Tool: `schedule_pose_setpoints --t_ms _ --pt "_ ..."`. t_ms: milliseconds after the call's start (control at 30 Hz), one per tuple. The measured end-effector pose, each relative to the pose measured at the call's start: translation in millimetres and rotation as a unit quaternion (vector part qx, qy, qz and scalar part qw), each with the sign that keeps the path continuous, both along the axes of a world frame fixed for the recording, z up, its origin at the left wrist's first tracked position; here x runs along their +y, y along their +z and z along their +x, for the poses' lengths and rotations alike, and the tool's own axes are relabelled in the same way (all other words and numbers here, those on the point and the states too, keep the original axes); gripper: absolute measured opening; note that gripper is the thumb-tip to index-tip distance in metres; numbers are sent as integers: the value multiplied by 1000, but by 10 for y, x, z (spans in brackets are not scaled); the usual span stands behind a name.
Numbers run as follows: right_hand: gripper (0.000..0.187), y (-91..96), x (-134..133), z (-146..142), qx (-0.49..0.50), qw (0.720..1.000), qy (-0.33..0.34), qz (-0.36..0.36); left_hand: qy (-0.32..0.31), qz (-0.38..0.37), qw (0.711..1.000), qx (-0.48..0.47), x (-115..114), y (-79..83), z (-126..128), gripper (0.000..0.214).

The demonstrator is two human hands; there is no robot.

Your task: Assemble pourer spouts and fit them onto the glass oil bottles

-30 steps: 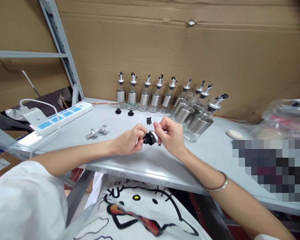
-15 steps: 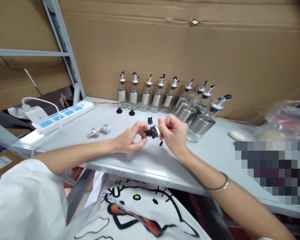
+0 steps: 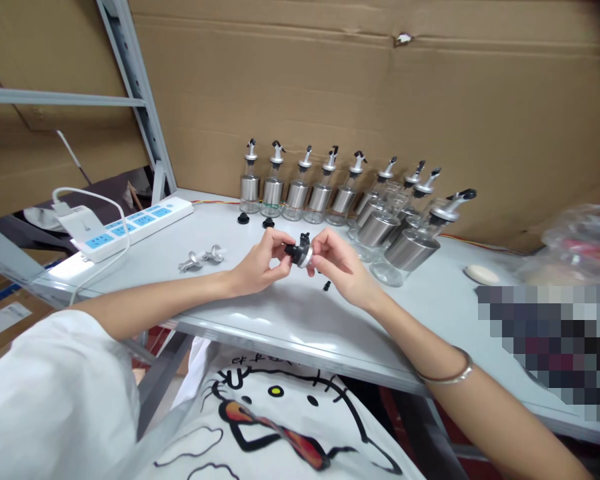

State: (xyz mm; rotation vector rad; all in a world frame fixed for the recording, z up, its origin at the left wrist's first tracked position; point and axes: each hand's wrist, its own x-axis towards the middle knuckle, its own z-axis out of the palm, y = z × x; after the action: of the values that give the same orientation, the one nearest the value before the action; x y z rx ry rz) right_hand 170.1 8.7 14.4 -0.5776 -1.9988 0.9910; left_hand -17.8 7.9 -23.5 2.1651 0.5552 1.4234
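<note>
Between my hands is a bottle pourer spout (image 3: 299,255) with a black ribbed stopper and a silver collar. My left hand (image 3: 261,265) pinches its black end between thumb and fingers. My right hand (image 3: 344,268) grips the silver side; the fingers hide part of the spout. Just behind it shows a small black clip-like part (image 3: 305,238) on the table. A tiny black plug (image 3: 327,286) lies near my right fingers. Two silver spout pieces (image 3: 195,261) rest left of my left hand. Farther back lie two black stoppers (image 3: 243,218).
Several glass oil bottles (image 3: 297,200) with steel sleeves and pourers stand along the cardboard wall (image 3: 300,80). Others crowd beyond my right hand. A white power strip (image 3: 130,230) with a cable is at left. A pale oval object (image 3: 481,274) and plastic bags (image 3: 580,247) are at right.
My left fingers have closed onto the black end of the spout. Both hands have shifted slightly up, and the spout is turned a little. The camera view has shifted slightly.
</note>
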Motion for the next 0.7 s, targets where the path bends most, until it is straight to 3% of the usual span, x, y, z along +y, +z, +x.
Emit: schedule_pose_setpoints --t_ms 167,267,467,700 --pt "27 -16 6 -16 -9 1000 -16 12 25 -21 999 5 29 39 -35 21" --pt "21 -9 45 16 -42 996 -34 64 36 -19 998 37 61 40 -67 22" --pt "13 15 92 70 -120 981 -59 144 46 53 993 95 102 -10 -120 15" --pt "12 -19 122 69 -106 989 -22 103 52 90 978 183 29 55 -153 8"
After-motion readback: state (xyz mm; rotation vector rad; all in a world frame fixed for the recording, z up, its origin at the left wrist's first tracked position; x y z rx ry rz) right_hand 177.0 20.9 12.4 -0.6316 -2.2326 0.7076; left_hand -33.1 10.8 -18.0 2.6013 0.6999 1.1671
